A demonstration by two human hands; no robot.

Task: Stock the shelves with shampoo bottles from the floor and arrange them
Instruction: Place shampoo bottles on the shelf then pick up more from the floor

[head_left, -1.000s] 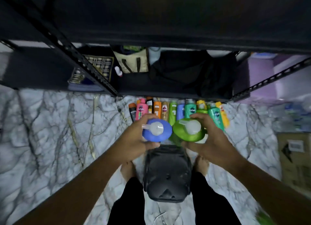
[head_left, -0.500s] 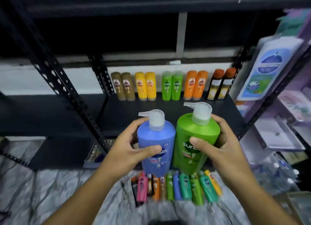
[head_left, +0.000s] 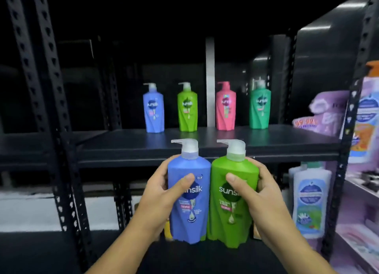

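My left hand (head_left: 162, 193) grips a blue Sunsilk pump bottle (head_left: 189, 208). My right hand (head_left: 264, 197) grips a green Sunsilk pump bottle (head_left: 231, 210). Both bottles are upright, side by side and touching, held just below the front edge of a black shelf (head_left: 205, 144). At the back of that shelf stand a blue bottle (head_left: 153, 109), a green bottle (head_left: 187, 108), a pink bottle (head_left: 225, 107) and a teal bottle (head_left: 260, 107) in a spaced row.
Black perforated uprights (head_left: 51, 109) stand at the left, another upright (head_left: 348, 119) at the right. The neighbouring right rack holds white and blue bottles (head_left: 309, 199) and purple packs (head_left: 326, 111). A white pillar (head_left: 210, 78) rises behind the shelf.
Both hands have lifted the two bottles from near the floor up to the higher shelf. The view has risen from the floor bottles and the lower shelf to this shelf's row.
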